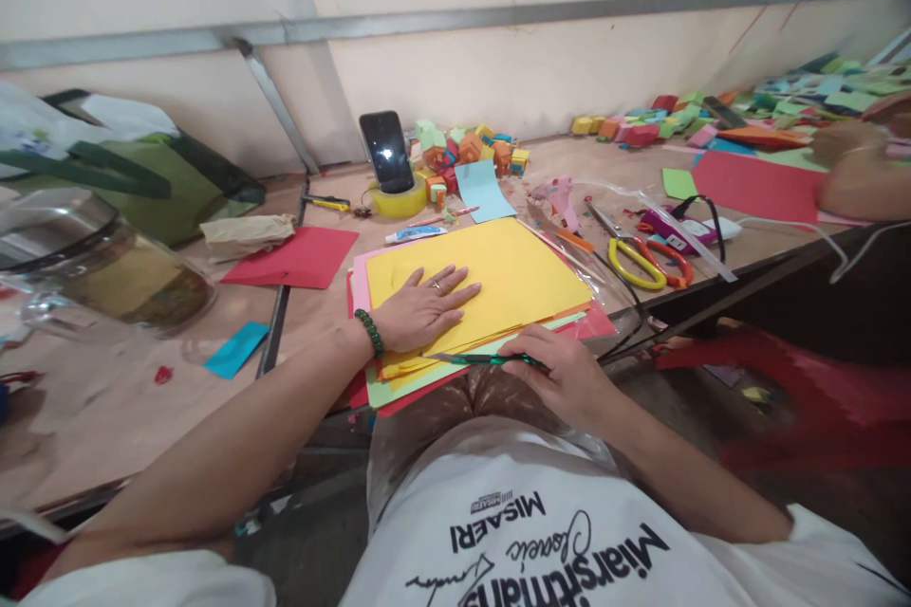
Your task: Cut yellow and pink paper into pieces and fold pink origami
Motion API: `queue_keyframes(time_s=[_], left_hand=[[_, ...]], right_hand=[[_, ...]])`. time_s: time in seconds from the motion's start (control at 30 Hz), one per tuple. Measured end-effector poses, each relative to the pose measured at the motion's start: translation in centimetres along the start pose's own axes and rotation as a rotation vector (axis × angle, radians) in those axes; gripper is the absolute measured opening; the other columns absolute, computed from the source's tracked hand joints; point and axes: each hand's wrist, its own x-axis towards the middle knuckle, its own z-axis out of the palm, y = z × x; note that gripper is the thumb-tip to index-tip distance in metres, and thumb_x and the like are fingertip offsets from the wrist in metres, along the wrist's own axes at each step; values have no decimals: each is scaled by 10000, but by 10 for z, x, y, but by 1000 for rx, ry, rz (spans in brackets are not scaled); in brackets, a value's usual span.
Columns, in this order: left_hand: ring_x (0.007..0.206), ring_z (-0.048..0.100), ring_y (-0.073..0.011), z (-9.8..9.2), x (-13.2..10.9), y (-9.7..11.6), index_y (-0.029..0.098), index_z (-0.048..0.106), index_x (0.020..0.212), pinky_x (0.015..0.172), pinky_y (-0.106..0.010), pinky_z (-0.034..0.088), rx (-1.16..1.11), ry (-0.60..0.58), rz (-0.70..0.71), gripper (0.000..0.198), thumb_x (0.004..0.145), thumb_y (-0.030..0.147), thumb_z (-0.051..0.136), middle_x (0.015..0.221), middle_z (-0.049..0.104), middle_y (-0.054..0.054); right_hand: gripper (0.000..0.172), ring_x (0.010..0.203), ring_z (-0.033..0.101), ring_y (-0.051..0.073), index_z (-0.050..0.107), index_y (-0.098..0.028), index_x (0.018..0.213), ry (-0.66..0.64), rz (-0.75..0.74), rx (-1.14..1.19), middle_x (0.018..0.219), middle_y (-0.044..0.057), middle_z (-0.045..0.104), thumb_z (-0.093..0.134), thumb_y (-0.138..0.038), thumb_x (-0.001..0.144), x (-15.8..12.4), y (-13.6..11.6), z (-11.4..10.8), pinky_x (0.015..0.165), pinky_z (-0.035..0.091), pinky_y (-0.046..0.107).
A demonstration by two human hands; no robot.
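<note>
Yellow paper [523, 270] lay smooth atop a multicoloured stack [405, 389] on the table [313, 327], whose near edge it overhung — scissors [632, 243] narrowed the room rightward. The left hand [425, 308] pressed down, grasping nothing; the right hand [559, 365] clasped a green craft knife [480, 359].

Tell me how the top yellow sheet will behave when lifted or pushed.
The top yellow sheet is probably light and bendy, given its thin edge. Pushed, it may slide, since the sheets beneath lie unevenly stacked. The left hand, spread flat on it, would likely pin that side.
</note>
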Motion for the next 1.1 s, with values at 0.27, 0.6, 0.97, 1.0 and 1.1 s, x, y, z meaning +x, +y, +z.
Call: queue_keyframes(time_s=[0.27,0.6,0.97,1.0,1.1], left_hand=[[1476,116,-257,0,-3,0,268,222,1512,1143,-551,93,4,22,19,534,999,412,179,1608,142,-97],[1107,544,-349,-5,-11,9,120,554,1197,956,-461,429,-83,319,-219,739,692,647,671,1173,579,-169],[983,612,-335,-10,-10,-4,154,609,1005,823,-400,469,-476,329,-385,532,611,497,711,1013,683,-126],[957,619,-314,-11,-10,-8,166,622,953,817,-383,473,-514,355,-362,477,619,499,692,982,693,-103],[862,636,-256,-18,-13,-24,179,642,851,749,-327,496,-683,449,-358,411,647,536,648,863,707,-40]], right_hand=[[139,743,611,148,647,-198,974,-90,-53,84,840,37,631,519,-241,939,-6,-3,9,655,488,266],[210,915,625,263,662,-185,984,498,165,-390,934,108,665,481,-239,893,14,53,-58,804,501,387],[238,983,601,288,663,-211,998,416,46,-568,1028,117,688,449,-280,920,32,68,-37,888,485,468],[231,987,609,278,663,-225,998,377,-4,-522,1025,106,690,454,-289,924,31,61,-35,894,493,461],[238,1042,612,258,641,-216,1091,198,-93,-387,1095,108,682,513,-311,914,30,45,-25,913,514,442]])
